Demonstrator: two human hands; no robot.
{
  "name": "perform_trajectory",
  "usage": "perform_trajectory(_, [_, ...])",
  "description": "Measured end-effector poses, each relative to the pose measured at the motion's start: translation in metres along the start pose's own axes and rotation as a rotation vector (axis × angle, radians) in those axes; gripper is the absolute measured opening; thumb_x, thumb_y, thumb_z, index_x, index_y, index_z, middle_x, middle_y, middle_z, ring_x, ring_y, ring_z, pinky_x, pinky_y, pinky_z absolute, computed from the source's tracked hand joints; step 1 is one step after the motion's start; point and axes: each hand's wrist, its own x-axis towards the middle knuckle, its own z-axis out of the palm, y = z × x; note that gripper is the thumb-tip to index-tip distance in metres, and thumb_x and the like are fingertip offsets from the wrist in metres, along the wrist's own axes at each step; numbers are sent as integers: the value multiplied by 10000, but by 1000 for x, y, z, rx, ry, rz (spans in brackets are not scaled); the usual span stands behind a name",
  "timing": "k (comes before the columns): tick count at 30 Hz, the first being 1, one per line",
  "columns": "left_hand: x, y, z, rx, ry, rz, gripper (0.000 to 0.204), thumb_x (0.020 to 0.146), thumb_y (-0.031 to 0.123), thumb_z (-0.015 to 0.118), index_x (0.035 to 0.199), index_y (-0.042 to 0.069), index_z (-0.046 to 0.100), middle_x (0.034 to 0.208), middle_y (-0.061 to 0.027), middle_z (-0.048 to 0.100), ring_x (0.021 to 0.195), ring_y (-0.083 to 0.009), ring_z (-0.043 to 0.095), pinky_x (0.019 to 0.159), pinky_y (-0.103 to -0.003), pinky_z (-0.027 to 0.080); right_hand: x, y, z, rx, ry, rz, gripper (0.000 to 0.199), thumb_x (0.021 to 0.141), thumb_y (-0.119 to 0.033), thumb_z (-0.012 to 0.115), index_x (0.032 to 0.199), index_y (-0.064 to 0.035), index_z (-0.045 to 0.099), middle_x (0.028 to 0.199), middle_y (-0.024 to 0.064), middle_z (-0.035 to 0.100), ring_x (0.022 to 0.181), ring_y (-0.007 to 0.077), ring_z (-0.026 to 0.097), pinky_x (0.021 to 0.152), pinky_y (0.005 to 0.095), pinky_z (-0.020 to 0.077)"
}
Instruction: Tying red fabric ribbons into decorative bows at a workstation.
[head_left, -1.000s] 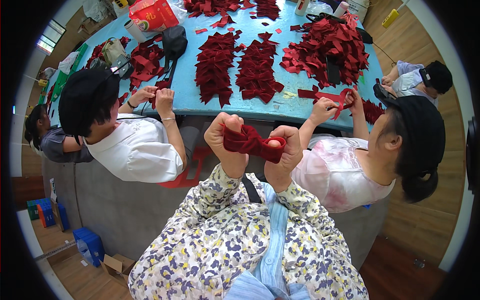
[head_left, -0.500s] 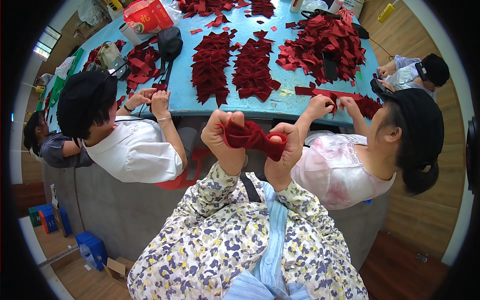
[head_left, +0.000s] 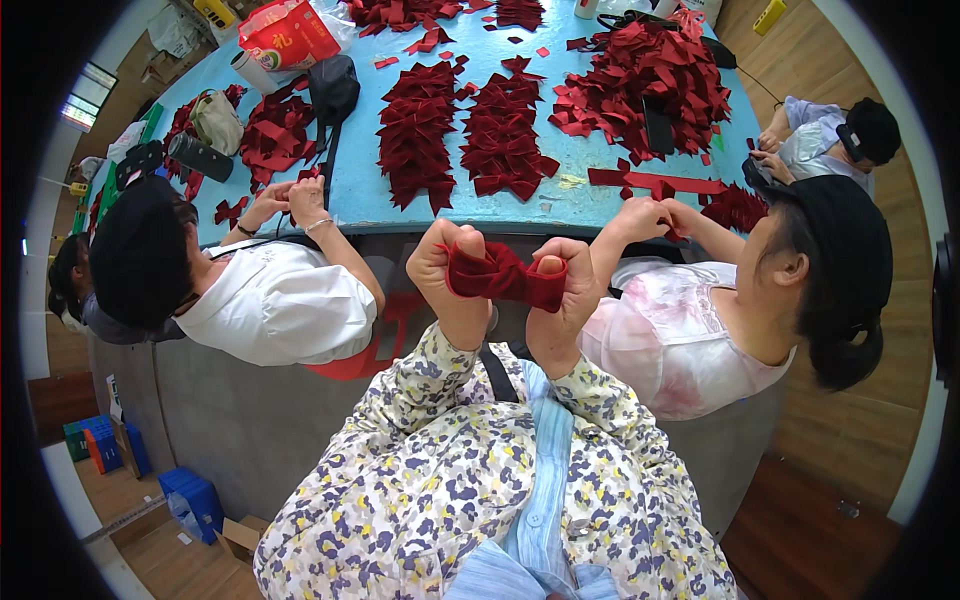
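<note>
A blue counter [head_left: 358, 160] spreads out on the far side, bearing two rows of bows [head_left: 418, 130], its far edge cut off. Near us, before the counter, our left hand [head_left: 437, 278] and right hand [head_left: 577, 295] hold a bow [head_left: 506, 273]: dark red, velvety, creased toward its middle, with a loop at left and right. Our fingers are clamped on both loops, thumb tips showing. The bow's back is hidden, as are most fingertips.

Before me, a blue table [head_left: 480, 213] bears two rows of dark-red bows [head_left: 417, 130], a red heap [head_left: 650, 85], a ribbon [head_left: 695, 185], a red bag [head_left: 288, 38], a black bag [head_left: 333, 88] and a dark bottle [head_left: 200, 157].
</note>
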Motion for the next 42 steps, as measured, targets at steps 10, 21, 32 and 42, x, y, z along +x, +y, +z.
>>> perform_trajectory(10, [4,-12,6,-258,40,-155,390,937,409,497,701,116,394,587,42,324,533,-83,341,503,-226,333,4,1,4,-193,32,-111,169,947,-196,519,933,-29,495,694,20,556,606,64,515,545,216,418])
perform_trajectory(21, [4,-21,-2,-682,-18,-399,239,910,308,584,829,96,509,758,-23,586,676,-117,571,612,-234,483,6,4,-8,13,-156,-99,454,856,-132,655,1252,-5,472,775,16,609,609,44,486,582,178,400])
perform_trajectory(32, [-8,-3,35,-353,-86,-483,351,947,357,489,684,135,423,579,32,396,486,-91,337,453,-254,288,15,-11,-41,53,-414,-62,506,864,-127,631,1321,-34,435,864,95,682,766,116,634,710,217,467])
perform_trajectory(42, [-1,-17,72,-408,-195,-425,343,932,335,538,681,156,389,577,50,374,510,-67,361,480,-236,323,26,-25,-56,273,-131,112,300,885,-110,576,1164,-25,508,945,107,680,853,113,629,761,240,476])
